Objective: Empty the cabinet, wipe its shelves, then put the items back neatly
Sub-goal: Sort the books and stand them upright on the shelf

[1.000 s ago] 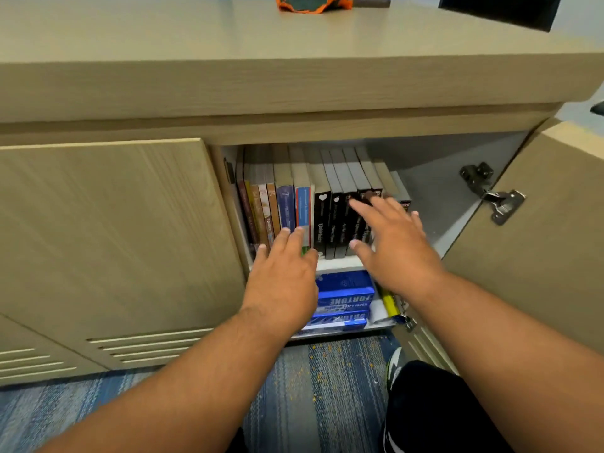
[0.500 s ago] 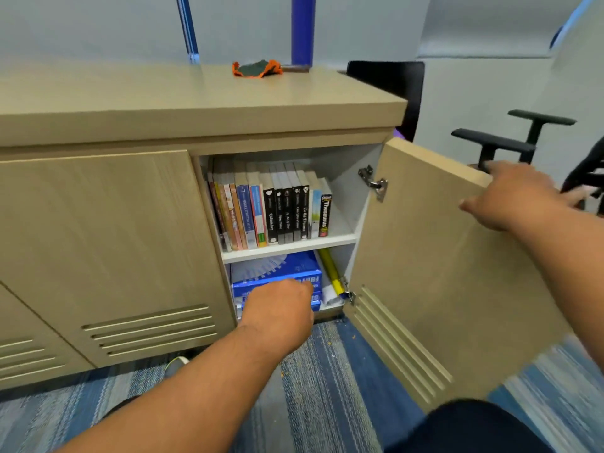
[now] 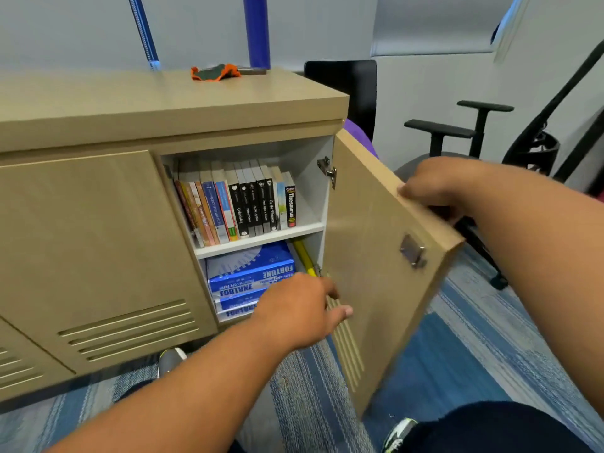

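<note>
The wooden cabinet (image 3: 98,230) has its right door (image 3: 369,256) swung partly open. On the white upper shelf (image 3: 261,240) stands a row of several books (image 3: 235,204), spines outward. Below lie stacked blue paper reams (image 3: 251,276) and a yellow roll (image 3: 304,256) against the right wall. My right hand (image 3: 438,184) grips the door's top outer edge. My left hand (image 3: 300,308) hovers in front of the lower compartment, fingers spread near the door's hinge side, holding nothing.
An orange-edged cloth (image 3: 215,72) and a blue bottle (image 3: 257,31) rest on the cabinet top. A black office chair (image 3: 457,132) stands right of the door. Striped blue carpet (image 3: 457,354) covers the floor; my shoe (image 3: 398,433) shows at the bottom.
Both hands left the books on the upper shelf. My right hand took hold of the door's top edge, my left dropped to the lower compartment, and the view pulled back and to the right.
</note>
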Demonstrator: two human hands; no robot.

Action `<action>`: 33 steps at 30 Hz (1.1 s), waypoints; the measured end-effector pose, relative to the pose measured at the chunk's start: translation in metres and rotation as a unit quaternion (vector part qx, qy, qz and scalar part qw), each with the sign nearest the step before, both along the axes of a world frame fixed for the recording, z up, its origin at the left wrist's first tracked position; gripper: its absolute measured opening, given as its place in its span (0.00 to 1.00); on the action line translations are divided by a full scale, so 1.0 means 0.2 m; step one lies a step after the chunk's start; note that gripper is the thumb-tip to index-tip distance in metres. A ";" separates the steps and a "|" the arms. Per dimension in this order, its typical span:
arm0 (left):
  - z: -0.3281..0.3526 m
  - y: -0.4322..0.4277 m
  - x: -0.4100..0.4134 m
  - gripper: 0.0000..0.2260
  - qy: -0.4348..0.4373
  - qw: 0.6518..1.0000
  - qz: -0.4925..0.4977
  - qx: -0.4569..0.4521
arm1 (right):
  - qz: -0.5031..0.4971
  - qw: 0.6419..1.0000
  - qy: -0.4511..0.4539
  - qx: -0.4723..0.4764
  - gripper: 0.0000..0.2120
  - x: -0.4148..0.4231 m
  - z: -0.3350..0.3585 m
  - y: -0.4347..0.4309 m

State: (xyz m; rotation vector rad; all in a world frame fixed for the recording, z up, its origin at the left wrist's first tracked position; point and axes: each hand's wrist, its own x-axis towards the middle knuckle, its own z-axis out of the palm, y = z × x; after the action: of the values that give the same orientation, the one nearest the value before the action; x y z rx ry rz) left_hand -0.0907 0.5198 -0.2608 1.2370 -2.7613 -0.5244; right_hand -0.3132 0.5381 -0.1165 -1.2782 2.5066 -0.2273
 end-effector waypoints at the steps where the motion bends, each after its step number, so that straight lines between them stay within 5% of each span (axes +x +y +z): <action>1: 0.05 -0.02 0.03 0.19 0.048 0.998 0.013 0.023 | 0.004 0.998 -0.057 -0.008 0.16 0.05 0.01 -0.01; 6: 0.40 -0.11 0.23 0.25 0.288 0.945 0.074 0.135 | 0.072 0.978 -0.196 -0.023 0.15 0.30 -0.04 -0.18; 10: 0.51 -0.29 0.36 0.16 0.172 0.977 0.113 -0.058 | 0.169 0.982 -0.081 -0.031 0.10 0.47 -0.05 -0.41; 13: 0.51 -0.52 0.47 0.09 0.081 0.972 0.160 -0.151 | 0.190 0.964 0.075 -0.171 0.19 0.54 -0.09 -0.62; 15: 0.51 -0.70 0.53 0.18 0.040 0.954 0.167 -0.247 | 0.193 0.935 0.111 -0.275 0.37 0.58 -0.12 -0.77; 19: 0.56 -1.00 0.60 0.48 -0.059 0.921 0.230 -0.307 | 0.223 0.931 0.211 -0.196 0.60 0.65 -0.14 -1.06; 25: 0.61 -1.37 0.62 0.56 -0.103 0.916 0.243 -0.303 | 0.222 0.927 0.232 -0.193 0.60 0.66 -0.13 -1.33; 33: 0.46 -1.60 0.62 0.47 -0.014 0.883 0.235 -0.406 | 0.221 0.898 0.247 -0.290 0.50 0.57 -0.17 -1.52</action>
State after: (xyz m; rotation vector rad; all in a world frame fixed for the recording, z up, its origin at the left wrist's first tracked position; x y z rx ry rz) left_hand 0.0336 0.1993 -0.1689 1.5330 -2.1236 0.6307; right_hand -0.1998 0.2335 -0.1510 -2.3653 2.5204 -0.6449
